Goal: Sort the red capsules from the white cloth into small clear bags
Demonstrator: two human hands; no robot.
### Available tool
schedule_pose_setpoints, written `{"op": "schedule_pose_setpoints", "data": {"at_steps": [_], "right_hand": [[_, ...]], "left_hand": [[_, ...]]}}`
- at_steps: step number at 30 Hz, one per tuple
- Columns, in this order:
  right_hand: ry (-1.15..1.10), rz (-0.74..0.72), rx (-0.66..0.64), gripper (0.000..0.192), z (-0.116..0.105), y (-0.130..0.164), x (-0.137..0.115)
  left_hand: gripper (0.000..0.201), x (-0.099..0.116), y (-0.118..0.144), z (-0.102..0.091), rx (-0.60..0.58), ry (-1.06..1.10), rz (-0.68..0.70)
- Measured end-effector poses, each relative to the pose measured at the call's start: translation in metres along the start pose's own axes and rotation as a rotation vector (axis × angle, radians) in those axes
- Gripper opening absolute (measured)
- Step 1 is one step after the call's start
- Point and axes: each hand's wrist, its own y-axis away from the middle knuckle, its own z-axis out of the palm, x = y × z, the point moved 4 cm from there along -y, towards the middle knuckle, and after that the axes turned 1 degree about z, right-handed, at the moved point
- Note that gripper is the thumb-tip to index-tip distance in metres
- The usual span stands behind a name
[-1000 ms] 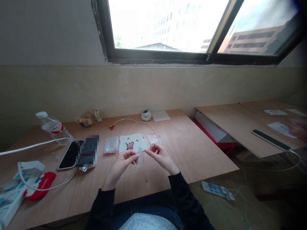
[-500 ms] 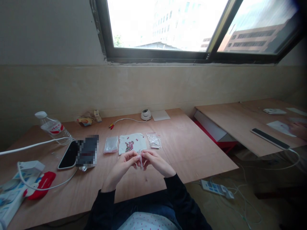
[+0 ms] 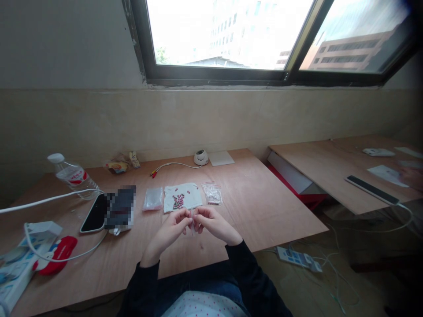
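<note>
My left hand [image 3: 174, 226] and my right hand [image 3: 213, 223] meet above the table near its front edge, fingertips pinched together. Between them they grip a small clear plastic bag [image 3: 193, 230], seen almost edge-on and partly covered by the fingers. Whether anything is inside it I cannot tell. Just beyond the hands lies a white cloth [image 3: 190, 202] with several small red and dark beads [image 3: 179, 201] scattered on it. A stack of clear plastic bags [image 3: 153, 199] is left of the cloth. On its right lies a clear zip bag [image 3: 212, 193] holding small pale pieces.
A phone [image 3: 94, 214], a water bottle [image 3: 74, 177], a red pouch [image 3: 59, 255] and a power strip [image 3: 16, 273] with a white cable stand left. A dome camera [image 3: 201, 157] and white card [image 3: 221, 158] lie at the back. Another person's hand [image 3: 413, 176] shows at the right table.
The fingertips and the small plastic bag have shifted very slightly left, and the bag's angle has changed a little. Both hands keep their pinch on it.
</note>
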Motion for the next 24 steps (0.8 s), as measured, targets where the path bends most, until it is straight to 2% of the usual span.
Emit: {"op": "schedule_pose_setpoints", "data": {"at_steps": [8,12,18,21,24], "right_hand": [[-0.009,0.042,0.159,0.035,0.007,-0.007,0.019],[0.015,-0.022,0.247,0.035,0.012,-0.01,0.023],[0.388,-0.192,0.468,0.035,0.008,-0.005,0.014],[0.487,-0.169,0.534,0.032,0.009,-0.002,0.015],[0.512,-0.125,0.565,0.03,0.013,0.0,0.018]], "left_hand": [[0.023,0.002,-0.002,0.003,0.111,-0.211,0.067],[0.023,0.001,-0.002,0.005,0.181,-0.258,0.098],[0.021,0.002,0.0,0.0,0.383,-0.551,0.093],[0.018,0.003,0.002,-0.006,0.467,-0.653,0.08],[0.007,0.006,0.004,-0.009,0.5,-0.601,0.109]]}}
